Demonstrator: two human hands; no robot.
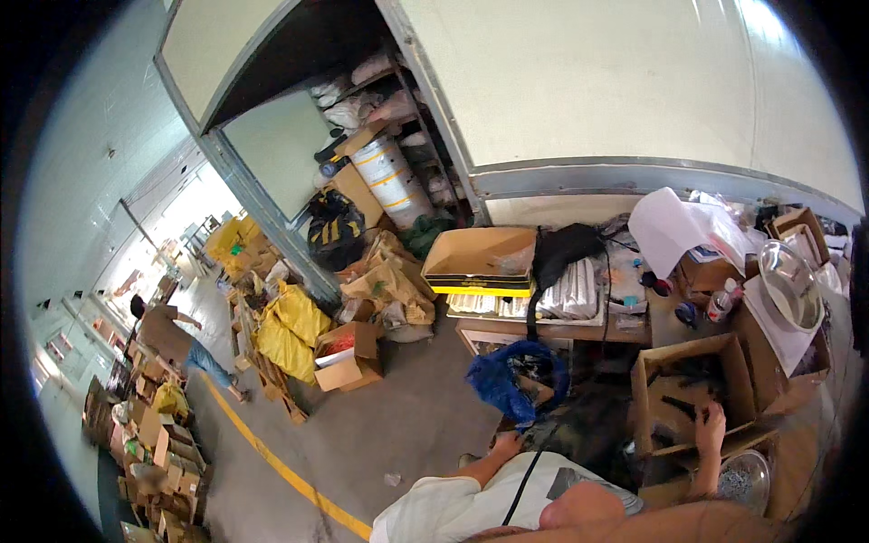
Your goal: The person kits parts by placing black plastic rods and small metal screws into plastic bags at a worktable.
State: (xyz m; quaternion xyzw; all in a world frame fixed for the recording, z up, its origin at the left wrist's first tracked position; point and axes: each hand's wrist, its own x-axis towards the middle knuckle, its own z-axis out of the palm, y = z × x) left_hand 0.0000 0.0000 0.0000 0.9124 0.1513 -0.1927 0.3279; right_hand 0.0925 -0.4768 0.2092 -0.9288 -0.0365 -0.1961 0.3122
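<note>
My right hand [711,429] reaches into an open cardboard box [644,394]. Its fingers are closed on a small black part [701,413], whose exact kind does not show. Other dark strip-like pieces [679,405] lie loose on the box floor. Beside my right forearm stands a round bowl [768,484] of small silvery pieces. My left hand [504,445] is low by my lap, just below a blue plastic bag [498,389] that hangs open with some cardboard inside. The fingers of that hand are too small and shaded to read.
A workbench [579,331] carries a yellow-black carton [480,262], white packets [576,288] and a black bag [566,253]. To the right are a metal basin [789,285] and a bottle [721,301]. Yellow sacks [294,330] and boxes line the aisle; another person [172,335] walks there.
</note>
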